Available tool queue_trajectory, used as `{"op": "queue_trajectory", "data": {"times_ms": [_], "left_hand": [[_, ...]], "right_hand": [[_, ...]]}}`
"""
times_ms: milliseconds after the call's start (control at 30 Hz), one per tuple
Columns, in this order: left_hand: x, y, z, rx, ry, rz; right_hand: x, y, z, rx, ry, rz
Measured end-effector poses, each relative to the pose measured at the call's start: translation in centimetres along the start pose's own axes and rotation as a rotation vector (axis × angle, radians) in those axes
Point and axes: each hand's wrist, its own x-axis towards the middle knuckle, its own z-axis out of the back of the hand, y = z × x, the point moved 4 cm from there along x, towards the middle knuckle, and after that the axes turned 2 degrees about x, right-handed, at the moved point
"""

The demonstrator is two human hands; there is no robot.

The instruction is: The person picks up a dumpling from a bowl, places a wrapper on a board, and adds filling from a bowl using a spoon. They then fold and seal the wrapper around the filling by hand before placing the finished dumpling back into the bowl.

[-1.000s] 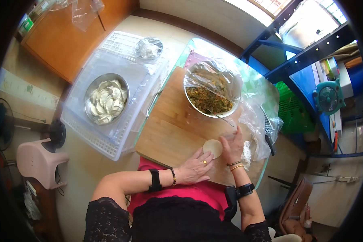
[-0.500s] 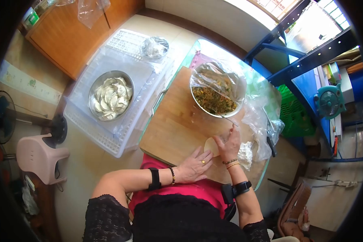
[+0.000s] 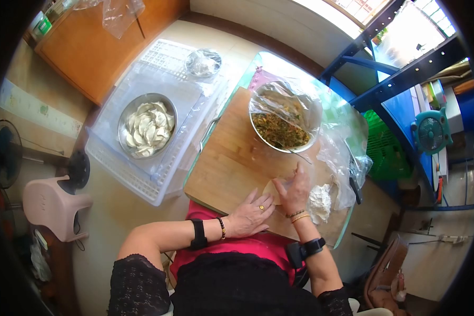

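We rest our left hand (image 3: 249,217) flat, fingers spread, on the board (image 3: 231,168); our right hand (image 3: 294,190), curled, palm down, presses the wrapper (image 3: 272,187) beside the flour (image 3: 319,201).

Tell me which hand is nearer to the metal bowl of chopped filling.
Right. The right hand lies on the dough wrapper, just below the filling bowl. The left hand rests flat on the cutting board, lower and further left, farther from the bowl.
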Motion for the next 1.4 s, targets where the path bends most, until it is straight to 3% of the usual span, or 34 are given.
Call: {"op": "queue_trajectory", "data": {"times_ms": [100,200,333,400,433,500,567,633,700,767,900,1067,1133,1233,1300,1400], "left_hand": [[1.2,0.4,0.1,-0.034,0.005,0.041],[2.1,1.3,0.2,-0.022,-0.047,0.162],[2.8,1.0,-0.8,0.035,-0.035,0.043],[2.9,0.1,-1.1,0.025,-0.078,-0.037],[3.0,-0.6,-0.6,-0.001,-0.066,-0.071],[2.9,-1.5,-0.1,-0.030,-0.048,-0.107],[2.6,-1.9,-0.3,-0.061,0.087,-0.144],[2.1,-1.8,-0.7,-0.065,0.164,-0.138],[2.0,-1.8,-0.7,-0.070,0.041,-0.134],[1.9,-1.8,-0.7,-0.060,0.039,-0.144],[2.4,-1.5,-0.6,-0.023,0.052,-0.119],[2.4,-1.6,0.5,-0.024,0.030,-0.060],[2.2,-1.6,0.4,-0.007,0.045,-0.086],[1.6,-1.2,-0.6,0.028,0.122,-0.086],[1.3,-1.0,-0.9,0.035,0.039,-0.092],[1.8,-1.1,-0.1,0.019,0.088,-0.074]], "right_hand": [[1.2,-3.3,-0.3,0.104,-0.031,-0.085],[0.8,-5.8,0.3,0.365,-0.119,-0.350],[-0.5,-4.8,3.1,0.345,-0.117,-0.302],[-1.5,-3.3,4.1,0.293,-0.059,-0.121],[-2.0,-2.9,4.6,0.291,-0.063,-0.126],[-3.2,-1.0,4.6,0.106,0.008,0.112],[-3.9,-0.4,3.4,0.092,0.053,0.113],[-4.4,0.1,2.2,-0.123,0.041,0.144],[-3.3,-0.8,1.6,-0.181,-0.036,0.123],[-1.5,-3.0,2.1,-0.020,-0.020,-0.106],[-0.2,-6.0,2.0,0.158,-0.167,-0.227],[-2.0,-3.9,2.6,0.236,-0.028,-0.073],[-3.1,-0.3,2.3,-0.009,0.072,0.142],[-3.3,-0.1,0.6,-0.152,0.028,0.138],[-1.5,-1.0,0.8,-0.150,-0.016,0.090],[0.6,-4.0,1.0,0.031,-0.079,-0.084]]}}
